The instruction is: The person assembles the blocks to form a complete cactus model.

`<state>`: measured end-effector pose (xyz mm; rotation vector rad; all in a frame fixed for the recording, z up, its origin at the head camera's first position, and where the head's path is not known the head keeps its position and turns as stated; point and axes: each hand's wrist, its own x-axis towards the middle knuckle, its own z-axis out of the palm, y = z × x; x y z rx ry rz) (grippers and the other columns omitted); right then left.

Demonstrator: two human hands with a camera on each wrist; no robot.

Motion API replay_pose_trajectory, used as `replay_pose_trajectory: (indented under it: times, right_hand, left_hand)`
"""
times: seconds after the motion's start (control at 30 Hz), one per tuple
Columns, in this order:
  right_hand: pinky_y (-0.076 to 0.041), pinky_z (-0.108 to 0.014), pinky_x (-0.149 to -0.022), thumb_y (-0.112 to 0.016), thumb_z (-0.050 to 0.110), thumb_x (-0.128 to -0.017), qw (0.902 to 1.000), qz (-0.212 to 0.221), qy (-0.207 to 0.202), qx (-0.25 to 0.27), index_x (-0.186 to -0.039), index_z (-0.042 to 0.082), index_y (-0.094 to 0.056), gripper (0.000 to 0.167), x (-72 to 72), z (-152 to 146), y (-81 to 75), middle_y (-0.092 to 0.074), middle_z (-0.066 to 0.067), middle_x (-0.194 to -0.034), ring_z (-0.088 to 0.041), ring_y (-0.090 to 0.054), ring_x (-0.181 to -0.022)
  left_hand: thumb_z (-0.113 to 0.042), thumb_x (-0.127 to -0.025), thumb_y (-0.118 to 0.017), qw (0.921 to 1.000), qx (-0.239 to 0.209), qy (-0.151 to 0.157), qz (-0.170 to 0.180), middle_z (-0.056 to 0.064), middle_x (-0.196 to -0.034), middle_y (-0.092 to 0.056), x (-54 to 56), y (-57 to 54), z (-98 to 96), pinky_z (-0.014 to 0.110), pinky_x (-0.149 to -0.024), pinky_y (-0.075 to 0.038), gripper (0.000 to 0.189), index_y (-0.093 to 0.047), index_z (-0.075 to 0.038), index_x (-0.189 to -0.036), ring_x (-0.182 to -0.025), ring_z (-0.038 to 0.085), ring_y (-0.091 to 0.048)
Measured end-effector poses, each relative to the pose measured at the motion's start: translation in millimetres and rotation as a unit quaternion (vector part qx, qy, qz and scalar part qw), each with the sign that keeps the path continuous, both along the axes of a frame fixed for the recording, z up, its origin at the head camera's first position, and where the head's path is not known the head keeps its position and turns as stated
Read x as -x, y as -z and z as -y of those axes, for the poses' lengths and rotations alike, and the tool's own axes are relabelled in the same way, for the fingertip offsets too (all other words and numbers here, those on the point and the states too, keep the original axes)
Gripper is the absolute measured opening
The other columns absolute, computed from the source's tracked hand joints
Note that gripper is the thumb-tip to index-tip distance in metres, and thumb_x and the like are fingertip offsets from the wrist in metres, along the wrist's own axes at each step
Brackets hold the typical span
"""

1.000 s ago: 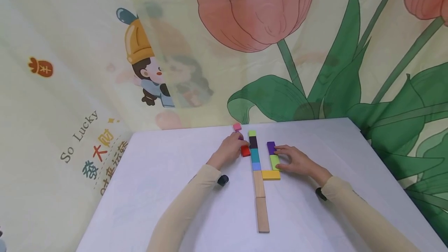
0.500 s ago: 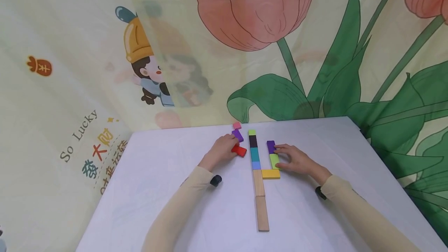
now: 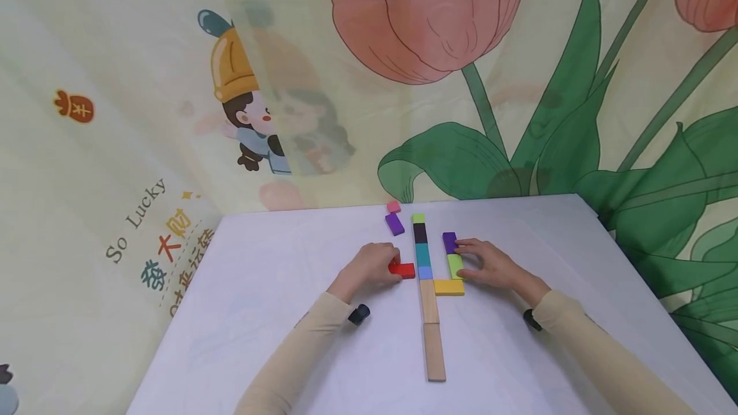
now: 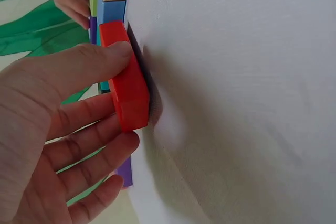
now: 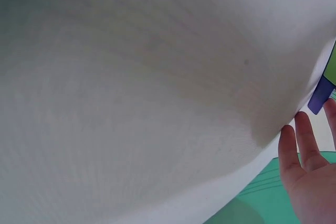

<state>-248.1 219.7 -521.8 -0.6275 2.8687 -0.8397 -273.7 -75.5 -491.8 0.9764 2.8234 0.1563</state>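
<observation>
My left hand (image 3: 371,264) pinches a red block (image 4: 130,85) between thumb and fingers, just left of a long column of blocks. In that column lie a small green block (image 3: 418,218), a black block (image 3: 419,233), a teal block (image 3: 423,253), a blue block (image 3: 425,272) and two wooden blocks (image 3: 429,303). A yellow block (image 3: 448,287) juts right from the upper wooden one. Above it run a light green block (image 3: 455,266) and a dark purple block (image 3: 449,242). My right hand (image 3: 490,266) touches their right side with extended fingers.
A loose purple block (image 3: 394,224) and a pink block (image 3: 393,206) lie near the far edge of the white table (image 3: 277,338), left of the column. Behind the table hangs a printed curtain (image 3: 346,114) with tulips.
My left hand has taken the red block from beside the purple one and brought it nearer, turned crosswise, to the column's left side by the blue block. The right hand stays put.
</observation>
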Motion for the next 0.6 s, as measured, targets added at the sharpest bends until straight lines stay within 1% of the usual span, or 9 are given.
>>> replay_pose_trajectory:
  times: [0.2, 0.5, 0.6]
  right_hand:
    - [-0.036, -0.061, -0.108, -0.074, 0.032, -0.083, 1.0000, -0.002, -0.002, 0.002, -0.127, 0.004, -0.062, 0.054, 1.2, 0.7, 3.0, -0.050, -0.016, -0.144, -0.041, -0.042, -0.134]
    - [-0.037, -0.061, -0.108, -0.074, 0.033, -0.083, 1.0000, -0.005, 0.000, -0.002, -0.128, 0.004, -0.062, 0.054, 0.3, 0.3, 2.0, -0.050, -0.015, -0.145, -0.041, -0.042, -0.135]
    - [-0.036, -0.061, -0.108, -0.074, 0.033, -0.084, 1.0000, -0.003, 0.001, -0.002, -0.128, 0.004, -0.062, 0.054, -0.2, -0.5, 1.3, -0.050, -0.016, -0.145, -0.041, -0.042, -0.135]
  left_hand:
    - [-0.038, -0.082, -0.075, 0.9999, -0.002, -0.010, -0.002, -0.004, -0.077, -0.054, 0.9, 1.0, -3.6, 0.021, -0.061, -0.037, 0.030, -0.067, -0.014, -0.098, -0.068, 0.009, -0.048]
    - [-0.039, -0.081, -0.075, 0.9999, -0.004, -0.010, -0.003, -0.005, -0.079, -0.055, 1.9, 2.9, -7.3, 0.020, -0.062, -0.037, 0.030, -0.067, -0.015, -0.099, -0.069, 0.008, -0.048]
    - [-0.040, -0.081, -0.075, 0.9999, -0.009, -0.010, 0.011, -0.005, -0.081, -0.057, 2.3, 2.0, -6.9, 0.020, -0.063, -0.039, 0.033, -0.068, -0.016, -0.102, -0.071, 0.008, -0.050]
